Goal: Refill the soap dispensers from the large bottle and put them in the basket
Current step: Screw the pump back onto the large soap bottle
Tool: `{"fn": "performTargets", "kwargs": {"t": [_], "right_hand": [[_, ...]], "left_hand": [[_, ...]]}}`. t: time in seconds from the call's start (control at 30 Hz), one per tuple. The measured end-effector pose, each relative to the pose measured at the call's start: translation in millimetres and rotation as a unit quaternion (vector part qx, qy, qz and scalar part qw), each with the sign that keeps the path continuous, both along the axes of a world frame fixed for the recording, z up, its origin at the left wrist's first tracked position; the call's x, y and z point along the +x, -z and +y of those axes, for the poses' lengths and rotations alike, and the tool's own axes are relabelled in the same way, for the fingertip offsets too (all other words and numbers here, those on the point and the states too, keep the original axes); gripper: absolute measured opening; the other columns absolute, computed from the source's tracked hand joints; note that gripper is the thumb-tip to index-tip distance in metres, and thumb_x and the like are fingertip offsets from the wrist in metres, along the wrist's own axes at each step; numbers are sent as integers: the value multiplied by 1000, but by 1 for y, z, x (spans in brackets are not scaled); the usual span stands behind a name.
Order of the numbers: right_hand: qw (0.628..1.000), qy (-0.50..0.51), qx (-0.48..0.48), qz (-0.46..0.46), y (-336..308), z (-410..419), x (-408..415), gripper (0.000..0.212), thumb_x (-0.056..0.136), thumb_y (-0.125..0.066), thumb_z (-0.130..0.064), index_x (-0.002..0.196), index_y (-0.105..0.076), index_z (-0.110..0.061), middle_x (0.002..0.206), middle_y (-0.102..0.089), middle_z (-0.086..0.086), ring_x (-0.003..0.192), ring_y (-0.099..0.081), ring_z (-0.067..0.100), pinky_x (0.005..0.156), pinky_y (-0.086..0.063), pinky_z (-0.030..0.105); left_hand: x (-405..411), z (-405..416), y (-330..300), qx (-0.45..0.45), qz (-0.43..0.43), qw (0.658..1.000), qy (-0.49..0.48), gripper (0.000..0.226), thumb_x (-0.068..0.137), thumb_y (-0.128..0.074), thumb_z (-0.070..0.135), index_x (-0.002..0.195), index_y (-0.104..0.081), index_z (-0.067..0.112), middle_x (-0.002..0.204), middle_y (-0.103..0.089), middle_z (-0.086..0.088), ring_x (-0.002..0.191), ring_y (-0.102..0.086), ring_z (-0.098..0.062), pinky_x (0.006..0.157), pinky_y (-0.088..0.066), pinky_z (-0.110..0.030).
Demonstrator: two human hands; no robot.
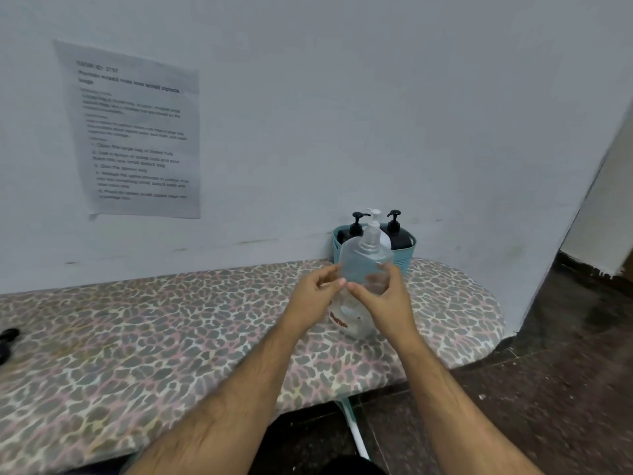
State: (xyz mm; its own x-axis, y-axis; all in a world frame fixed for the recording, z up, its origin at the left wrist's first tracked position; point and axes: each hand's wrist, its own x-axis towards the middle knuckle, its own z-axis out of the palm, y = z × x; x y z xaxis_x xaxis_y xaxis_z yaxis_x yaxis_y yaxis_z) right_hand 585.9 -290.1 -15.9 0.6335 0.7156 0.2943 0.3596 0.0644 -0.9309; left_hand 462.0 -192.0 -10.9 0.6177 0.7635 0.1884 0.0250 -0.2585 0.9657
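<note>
Far left, a dark object (7,344) lies at the edge of the bench (144,337) — too cut off to identify. The bench carries a leopard-print cover and stands against a pale wall, where a printed sheet (135,132) is fixed; its text is too blurred to read.

Over the right half of the bench, the person holds a clear plastic dispenser bottle (364,265) with both hands. The left hand (317,296) takes the bottle's left side, thumb and fingertips pressed to the wall of the bottle. The right hand (385,299) takes the lower right side, its grip clamped on the body with the thumb across the front. The bottle is raised off the bench and stands roughly upright, its threaded neck at the top.

Below the hands, a second clear container (352,322) with a red-brown label mark rests on the bench, largely hidden by them.

Behind the held bottle, a teal basket (409,255) sits at the wall. Inside it stand three pump dispensers — a black one (356,225), a white one (374,219), and a second black one (397,231).
</note>
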Motion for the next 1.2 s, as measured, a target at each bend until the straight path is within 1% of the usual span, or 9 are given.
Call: {"fn": "performTargets", "kwargs": {"t": [0.13,0.23,0.33,0.5,0.67,0.83,0.93,1.07,1.2], "right_hand": [[997,-61,25,33,-11,17,-29,70,72,-85,-38,124,-39,-30,119,-61,-1,107,-62,11,91,-54,34],[989,-122,44,66,-17,36,-60,67,74,-85,-30,127,-43,-25,120,-60,1,110,-61,12,92,-53,34],[978,-174,59,95,-18,56,-94,63,76,-83,-21,128,-48,-23,120,-60,4,110,-62,14,85,-55,28],[962,-255,43,86,-8,87,-152,73,74,-85,-29,136,-47,-25,122,-63,3,110,-64,16,93,-55,42],[951,-300,12,65,1,107,-194,86,78,-82,-33,149,-33,-26,129,-57,1,118,-58,15,98,-52,44],[947,-314,-13,57,7,120,-216,105,58,-89,-56,146,-35,-30,129,-60,0,117,-61,18,95,-54,48],[946,-321,-19,47,10,123,-220,101,62,-88,-51,146,-35,-32,129,-60,0,118,-61,17,95,-54,48],[942,-332,-26,42,11,124,-219,95,71,-85,-38,149,-31,-31,131,-57,2,118,-60,17,96,-54,43],[937,-342,-41,53,20,123,-215,102,69,-88,-29,151,-27,-33,130,-57,5,118,-59,20,95,-54,44]], "left_hand": [[-40,5,-12,34,-13,998,-57,41,92,-67,22,133,-60,23,108,-66,13,98,-64,1,84,-56,-24],[-80,10,-17,43,-30,994,-95,39,91,-69,23,129,-61,27,103,-68,14,89,-66,6,76,-55,-19],[-122,14,-18,64,-26,987,-148,37,87,-74,29,122,-63,32,107,-70,11,95,-68,-1,79,-57,-26],[-191,17,-14,50,-40,976,-210,35,88,-73,21,121,-61,25,111,-69,8,91,-69,2,67,-54,-16],[-236,23,-3,36,-47,964,-259,35,86,-75,24,119,-62,27,112,-69,10,96,-69,-2,76,-58,-23],[-254,25,6,31,-53,958,-280,35,85,-76,22,114,-59,34,112,-68,13,97,-69,-2,78,-58,-24],[-258,27,11,21,-58,957,-284,35,85,-76,21,112,-58,37,112,-67,13,101,-68,-6,78,-58,-25],[-262,30,16,9,-58,958,-279,43,89,-72,21,130,-58,24,115,-65,14,108,-66,-7,85,-59,-30],[-268,33,21,13,-45,961,-273,43,93,-67,24,134,-56,28,122,-63,11,114,-62,-6,91,-57,-35]]}}
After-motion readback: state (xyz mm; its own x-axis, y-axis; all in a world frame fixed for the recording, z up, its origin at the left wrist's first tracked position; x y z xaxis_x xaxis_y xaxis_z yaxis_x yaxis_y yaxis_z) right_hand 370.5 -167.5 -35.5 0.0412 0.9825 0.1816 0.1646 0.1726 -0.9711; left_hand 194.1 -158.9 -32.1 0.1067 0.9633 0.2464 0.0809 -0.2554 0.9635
